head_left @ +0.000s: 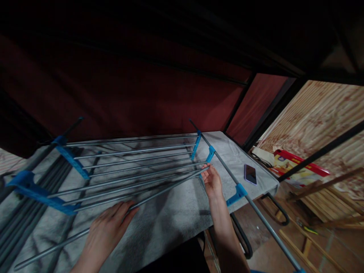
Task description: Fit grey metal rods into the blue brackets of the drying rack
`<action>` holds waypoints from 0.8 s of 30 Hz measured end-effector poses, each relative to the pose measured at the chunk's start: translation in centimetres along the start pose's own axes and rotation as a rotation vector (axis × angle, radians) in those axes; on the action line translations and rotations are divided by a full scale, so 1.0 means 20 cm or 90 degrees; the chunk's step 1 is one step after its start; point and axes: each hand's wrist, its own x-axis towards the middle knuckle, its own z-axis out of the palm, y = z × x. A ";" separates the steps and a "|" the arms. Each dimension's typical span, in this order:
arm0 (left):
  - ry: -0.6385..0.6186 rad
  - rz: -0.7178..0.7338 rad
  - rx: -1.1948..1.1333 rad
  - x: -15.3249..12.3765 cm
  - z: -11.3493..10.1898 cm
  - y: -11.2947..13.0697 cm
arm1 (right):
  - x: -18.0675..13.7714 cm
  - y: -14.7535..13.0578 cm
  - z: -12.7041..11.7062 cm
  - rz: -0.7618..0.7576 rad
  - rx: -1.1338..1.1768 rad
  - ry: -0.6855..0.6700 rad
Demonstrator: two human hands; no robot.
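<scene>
A loose grey metal rod slants across the front of a partly assembled rack with blue plastic brackets. My left hand is closed around its lower-left part, thumb and fingers wrapped over it. At the rod's upper-right end, my right hand pinches it near a blue bracket. Several parallel rods run between the left brackets and the right side. A long grey pole carries the right-hand brackets, including a lower blue bracket beyond my right wrist.
The rack lies on a grey cloth-covered table. More grey tubes are bundled at the left, and a phone rests near the right edge. Dark red panels stand behind. A wooden frame and a red-yellow box are at the right.
</scene>
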 end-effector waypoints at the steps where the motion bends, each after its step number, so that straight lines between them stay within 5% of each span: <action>1: -0.004 -0.004 0.000 0.00 0.00 0.00 | 0.00 0.00 -0.02 0.001 -0.005 -0.001; 10: -0.025 -0.048 0.017 -0.02 -0.02 0.00 | 0.00 -0.01 -0.07 -0.004 0.000 0.027; 24: -0.015 0.034 0.040 0.07 -0.10 0.07 | 0.07 -0.03 -0.21 0.015 0.003 0.055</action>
